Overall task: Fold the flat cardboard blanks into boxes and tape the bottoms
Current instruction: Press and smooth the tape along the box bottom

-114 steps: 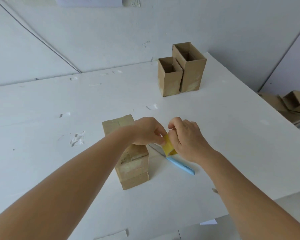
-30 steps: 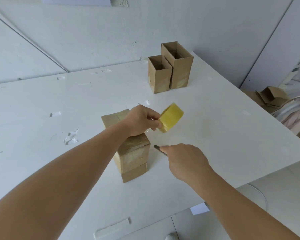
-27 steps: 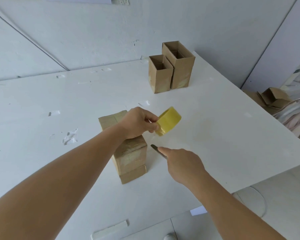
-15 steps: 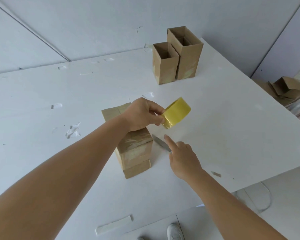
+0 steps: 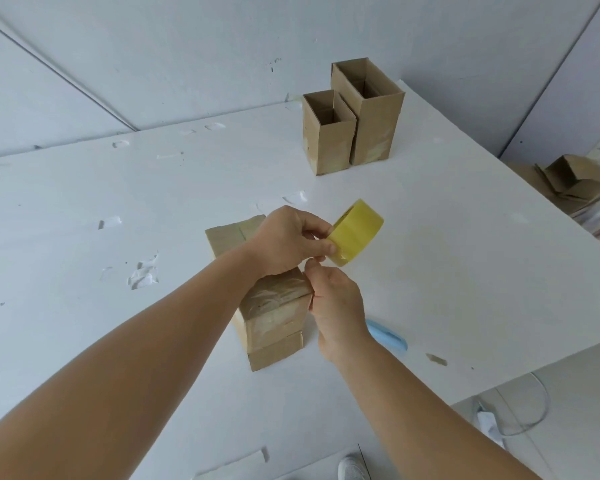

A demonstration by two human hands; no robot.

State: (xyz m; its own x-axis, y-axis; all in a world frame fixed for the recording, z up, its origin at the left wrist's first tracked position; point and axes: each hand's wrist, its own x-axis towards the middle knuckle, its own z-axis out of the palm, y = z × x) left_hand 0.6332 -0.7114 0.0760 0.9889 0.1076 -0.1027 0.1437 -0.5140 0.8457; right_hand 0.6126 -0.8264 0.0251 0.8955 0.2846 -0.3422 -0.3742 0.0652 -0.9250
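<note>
Head view showed the left hand [image 5: 288, 245] gripping the yellow tape roll [image 5: 355, 232] above the upturned box [image 5: 271, 306] on the white surface [image 5: 447, 265]. The right hand [image 5: 336, 306], fingers curled, pinched at the roll's lower edge; what it held was unclear.

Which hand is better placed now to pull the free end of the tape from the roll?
The right hand, probably. Its fingertips are raised just under the yellow tape roll, touching or nearly so. The left hand is occupied: its grip pinches the roll above the upturned box.
</note>
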